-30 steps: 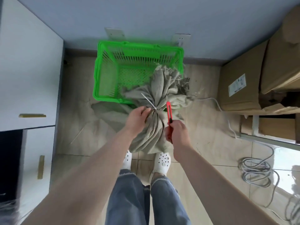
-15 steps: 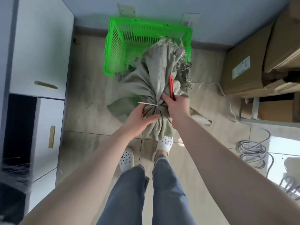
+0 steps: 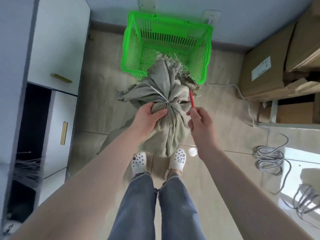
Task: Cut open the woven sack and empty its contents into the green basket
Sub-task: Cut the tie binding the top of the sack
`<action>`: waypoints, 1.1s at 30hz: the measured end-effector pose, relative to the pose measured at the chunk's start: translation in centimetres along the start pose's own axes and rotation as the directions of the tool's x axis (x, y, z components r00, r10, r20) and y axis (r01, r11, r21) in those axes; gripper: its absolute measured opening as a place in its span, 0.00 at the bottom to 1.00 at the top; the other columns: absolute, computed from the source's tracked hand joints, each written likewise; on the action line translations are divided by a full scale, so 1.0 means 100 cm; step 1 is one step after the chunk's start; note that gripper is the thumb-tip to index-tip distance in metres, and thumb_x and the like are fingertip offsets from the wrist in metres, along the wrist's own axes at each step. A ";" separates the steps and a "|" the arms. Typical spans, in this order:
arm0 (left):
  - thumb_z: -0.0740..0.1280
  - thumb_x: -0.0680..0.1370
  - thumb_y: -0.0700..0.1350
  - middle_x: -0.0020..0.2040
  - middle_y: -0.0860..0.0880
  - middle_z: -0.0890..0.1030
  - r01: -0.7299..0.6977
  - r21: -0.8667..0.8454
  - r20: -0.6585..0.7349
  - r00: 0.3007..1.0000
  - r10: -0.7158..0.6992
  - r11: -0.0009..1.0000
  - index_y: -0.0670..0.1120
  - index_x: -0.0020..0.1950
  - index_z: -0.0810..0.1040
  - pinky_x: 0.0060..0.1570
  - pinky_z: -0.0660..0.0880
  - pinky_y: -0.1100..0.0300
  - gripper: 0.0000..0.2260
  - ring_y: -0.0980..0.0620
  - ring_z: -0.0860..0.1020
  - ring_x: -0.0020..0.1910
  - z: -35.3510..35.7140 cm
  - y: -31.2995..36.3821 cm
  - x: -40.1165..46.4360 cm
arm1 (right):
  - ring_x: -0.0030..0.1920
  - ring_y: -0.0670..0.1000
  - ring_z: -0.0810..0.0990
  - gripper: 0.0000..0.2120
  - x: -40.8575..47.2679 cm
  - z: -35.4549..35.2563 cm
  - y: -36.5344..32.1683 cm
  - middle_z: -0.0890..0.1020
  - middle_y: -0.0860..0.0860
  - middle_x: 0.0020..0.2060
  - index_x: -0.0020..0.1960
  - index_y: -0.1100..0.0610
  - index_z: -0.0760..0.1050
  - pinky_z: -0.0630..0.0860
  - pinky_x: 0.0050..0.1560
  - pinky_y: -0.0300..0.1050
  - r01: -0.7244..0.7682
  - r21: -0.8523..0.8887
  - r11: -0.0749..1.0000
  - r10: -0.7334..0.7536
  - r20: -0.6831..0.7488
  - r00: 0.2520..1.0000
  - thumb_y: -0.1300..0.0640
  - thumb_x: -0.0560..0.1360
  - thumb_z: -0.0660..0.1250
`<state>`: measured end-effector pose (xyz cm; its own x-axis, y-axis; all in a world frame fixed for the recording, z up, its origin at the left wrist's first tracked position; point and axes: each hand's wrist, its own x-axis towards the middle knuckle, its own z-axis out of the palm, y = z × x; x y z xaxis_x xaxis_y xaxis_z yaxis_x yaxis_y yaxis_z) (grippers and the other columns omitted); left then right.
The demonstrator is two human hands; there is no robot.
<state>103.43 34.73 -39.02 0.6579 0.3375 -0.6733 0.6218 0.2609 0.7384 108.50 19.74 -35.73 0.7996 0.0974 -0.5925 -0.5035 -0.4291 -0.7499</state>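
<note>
A grey-green woven sack point(image 3: 166, 129) stands on the floor just ahead of my feet, its neck bunched and tied with a white zip tie point(image 3: 160, 95). My left hand point(image 3: 147, 116) grips the bunched neck just below the tie. My right hand point(image 3: 199, 122) holds a red utility knife point(image 3: 191, 99) to the right of the neck, its tip pointing away from me. The frayed top of the sack leans over the near rim of the green plastic basket point(image 3: 133, 47), which sits on the floor against the wall.
White cabinets point(image 3: 57, 49) with brass handles line the left side. Cardboard boxes point(image 3: 277, 63) are stacked at the right. A white cable point(image 3: 242, 97) and coiled grey cables point(image 3: 271, 158) lie on the tiled floor at the right.
My right hand has drawn back from the sack's neck to the right with the knife. My left hand keeps its grip below the tie. The view has shifted.
</note>
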 end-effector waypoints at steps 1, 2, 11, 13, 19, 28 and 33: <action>0.72 0.75 0.39 0.39 0.51 0.82 -0.012 0.027 -0.018 1.000 0.012 1.000 0.44 0.48 0.79 0.36 0.76 0.67 0.04 0.61 0.80 0.33 -0.001 -0.001 0.000 | 0.26 0.45 0.61 0.10 -0.009 -0.002 0.001 0.66 0.49 0.28 0.44 0.58 0.74 0.59 0.27 0.39 -0.009 -0.023 1.000 0.009 0.025 1.000 0.54 0.81 0.60; 0.73 0.73 0.40 0.40 0.51 0.82 -0.024 0.062 -0.032 0.999 0.026 0.998 0.46 0.47 0.79 0.40 0.77 0.63 0.05 0.58 0.81 0.36 0.000 -0.001 -0.001 | 0.26 0.45 0.61 0.11 -0.015 -0.004 0.001 0.67 0.51 0.29 0.45 0.60 0.75 0.60 0.26 0.38 -0.019 -0.038 0.999 0.020 0.026 0.999 0.54 0.80 0.61; 0.77 0.70 0.44 0.39 0.48 0.82 -0.057 0.170 -0.023 0.998 0.062 0.984 0.49 0.42 0.76 0.43 0.79 0.53 0.09 0.52 0.81 0.37 0.025 -0.003 -0.014 | 0.27 0.43 0.65 0.07 0.014 0.016 -0.008 0.66 0.42 0.25 0.48 0.53 0.81 0.66 0.32 0.38 0.098 -0.063 0.993 -0.096 0.025 0.995 0.59 0.71 0.74; 0.76 0.70 0.43 0.38 0.50 0.82 -0.065 0.157 -0.032 0.997 0.071 0.985 0.49 0.41 0.77 0.42 0.78 0.57 0.09 0.56 0.79 0.36 0.024 0.000 -0.013 | 0.28 0.44 0.68 0.05 0.023 0.019 -0.009 0.70 0.43 0.25 0.46 0.54 0.82 0.70 0.34 0.41 0.067 -0.045 0.997 -0.067 0.012 0.998 0.58 0.70 0.75; 0.72 0.71 0.47 0.37 0.49 0.78 -0.042 -0.047 -0.041 0.998 0.040 0.998 0.46 0.42 0.75 0.40 0.72 0.54 0.08 0.51 0.74 0.36 0.024 -0.004 -0.016 | 0.37 0.50 0.75 0.09 0.037 0.018 -0.009 0.79 0.55 0.34 0.36 0.54 0.77 0.78 0.48 0.50 -0.067 0.145 0.987 0.069 -0.006 0.998 0.60 0.70 0.75; 0.69 0.74 0.52 0.45 0.42 0.82 0.051 -0.087 0.056 0.997 -0.047 0.995 0.43 0.48 0.77 0.56 0.76 0.44 0.12 0.47 0.79 0.44 0.032 0.001 -0.011 | 0.35 0.49 0.69 0.02 0.029 -0.005 -0.007 0.70 0.54 0.35 0.45 0.53 0.78 0.70 0.38 0.43 -0.031 0.076 0.997 0.030 0.010 0.999 0.55 0.75 0.70; 0.68 0.77 0.49 0.49 0.43 0.84 0.014 0.028 -0.050 0.999 -0.012 1.000 0.43 0.50 0.79 0.57 0.75 0.46 0.10 0.45 0.81 0.48 0.035 0.008 -0.001 | 0.29 0.45 0.63 0.14 -0.011 -0.024 0.009 0.67 0.47 0.30 0.48 0.55 0.77 0.61 0.32 0.39 -0.012 0.085 0.996 0.022 -0.122 0.992 0.54 0.83 0.55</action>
<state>105.40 31.71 -38.46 0.6284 0.3787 -0.6795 0.6424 0.2400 0.7278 107.95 17.08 -35.01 0.8223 -0.0224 -0.5686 -0.5387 -0.3525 -0.7652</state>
